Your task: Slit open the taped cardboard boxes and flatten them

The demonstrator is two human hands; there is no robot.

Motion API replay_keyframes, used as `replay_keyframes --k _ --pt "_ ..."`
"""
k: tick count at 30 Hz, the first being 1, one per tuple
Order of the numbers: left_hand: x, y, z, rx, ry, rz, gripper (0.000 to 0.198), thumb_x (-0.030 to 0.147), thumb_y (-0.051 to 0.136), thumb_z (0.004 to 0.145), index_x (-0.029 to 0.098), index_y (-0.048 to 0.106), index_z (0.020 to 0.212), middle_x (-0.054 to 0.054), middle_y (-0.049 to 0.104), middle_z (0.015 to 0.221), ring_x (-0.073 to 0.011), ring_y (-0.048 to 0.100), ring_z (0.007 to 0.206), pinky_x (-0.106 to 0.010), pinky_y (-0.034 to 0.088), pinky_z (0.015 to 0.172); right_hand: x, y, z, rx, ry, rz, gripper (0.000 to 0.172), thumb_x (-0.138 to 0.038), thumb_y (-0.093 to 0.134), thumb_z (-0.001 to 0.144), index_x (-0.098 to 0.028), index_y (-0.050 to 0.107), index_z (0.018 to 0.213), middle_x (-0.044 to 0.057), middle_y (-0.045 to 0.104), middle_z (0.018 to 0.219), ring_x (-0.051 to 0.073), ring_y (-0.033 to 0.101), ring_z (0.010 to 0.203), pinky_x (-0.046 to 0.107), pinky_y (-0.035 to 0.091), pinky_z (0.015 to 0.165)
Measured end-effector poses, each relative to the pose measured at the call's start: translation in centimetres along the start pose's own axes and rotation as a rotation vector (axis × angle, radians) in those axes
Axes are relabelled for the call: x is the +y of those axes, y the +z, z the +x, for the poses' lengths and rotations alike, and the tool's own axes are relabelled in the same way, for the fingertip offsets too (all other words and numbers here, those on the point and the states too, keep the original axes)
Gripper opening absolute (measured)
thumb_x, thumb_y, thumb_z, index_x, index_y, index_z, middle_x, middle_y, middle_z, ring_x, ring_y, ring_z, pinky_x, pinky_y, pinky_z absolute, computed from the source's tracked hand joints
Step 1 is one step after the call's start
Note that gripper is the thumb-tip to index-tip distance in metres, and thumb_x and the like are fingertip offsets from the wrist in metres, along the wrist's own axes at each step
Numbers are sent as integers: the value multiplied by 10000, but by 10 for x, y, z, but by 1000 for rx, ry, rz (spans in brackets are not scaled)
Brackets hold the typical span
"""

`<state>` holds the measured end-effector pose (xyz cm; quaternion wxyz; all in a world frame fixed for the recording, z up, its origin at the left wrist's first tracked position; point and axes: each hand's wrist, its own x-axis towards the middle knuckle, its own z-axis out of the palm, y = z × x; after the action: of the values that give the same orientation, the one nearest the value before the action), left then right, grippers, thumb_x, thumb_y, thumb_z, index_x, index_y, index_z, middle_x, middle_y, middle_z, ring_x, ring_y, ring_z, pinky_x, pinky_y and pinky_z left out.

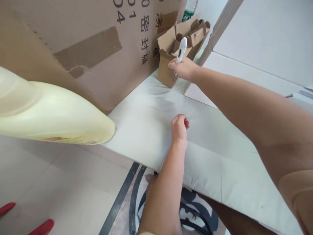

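Note:
My right hand [184,69] is closed round a slim white digital thermometer [181,49] with a small dark window. It holds this upright in front of an open cardboard box [165,69], whose flaps stand up. From this angle I cannot see what lies inside the box. Lower down, my left hand [179,128] hovers over or rests on the pale covered surface [144,120]. Its fingers are curled into a loose fist, with nothing showing in them.
A large printed carton [97,39] stands behind on the left. Before it lies a smooth, pale yellow rounded object [66,111]. White panels [264,42] rise on the right. A clear bottle with a green label [188,13] is at the back. Red tips [44,227] show on the floor.

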<state>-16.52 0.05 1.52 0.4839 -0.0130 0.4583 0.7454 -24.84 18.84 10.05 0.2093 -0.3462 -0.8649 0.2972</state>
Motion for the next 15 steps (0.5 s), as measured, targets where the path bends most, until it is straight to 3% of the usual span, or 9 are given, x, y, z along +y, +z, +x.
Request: replay_keyframes --k 3,6,9,11,13,15 --pt "6 -6 4 92 50 -24 246 154 498 805 182 466 562 29 448 549 -87 409 508 -241 311 553 -3 -4 -18 1 117 55 173 -284 520 958 -191 579 826 16 622 779 181 664 813 395 542 891" --pt "16 -18 5 225 105 -111 261 158 465 835 189 437 577 37 423 565 -88 403 511 -242 301 557 6 -19 -78 84 37 67 219 -288 473 998 -171 600 863 24 655 869 159 684 884 344 533 914" --pt "27 -32 1 347 206 -211 197 207 465 856 193 472 659 25 465 653 -99 462 578 -247 343 598 29 -41 -184 149 -104 69 242 -330 485 1002 -204 661 893 56 700 1065 203 693 1002 385 551 944" --pt "31 -37 -6 375 362 -221 149 260 473 867 199 526 742 0 537 767 -116 541 699 -251 384 654 47 -58 -269 249 -177 52 273 -325 479 1007 -226 681 852 71 714 1078 239 689 1063 426 549 961" --pt "28 -35 -15 274 498 -191 179 345 471 881 213 573 816 -28 603 885 -143 593 835 -264 413 708 63 -74 -349 345 -246 6 219 -255 517 984 -240 682 840 76 711 997 241 695 998 426 562 895" --pt "18 -25 -25 44 585 -123 259 442 479 886 224 618 875 -54 647 946 -182 617 913 -294 443 754 72 -87 -413 387 -239 24 178 -196 516 970 -260 643 862 57 684 934 220 682 906 377 560 772"
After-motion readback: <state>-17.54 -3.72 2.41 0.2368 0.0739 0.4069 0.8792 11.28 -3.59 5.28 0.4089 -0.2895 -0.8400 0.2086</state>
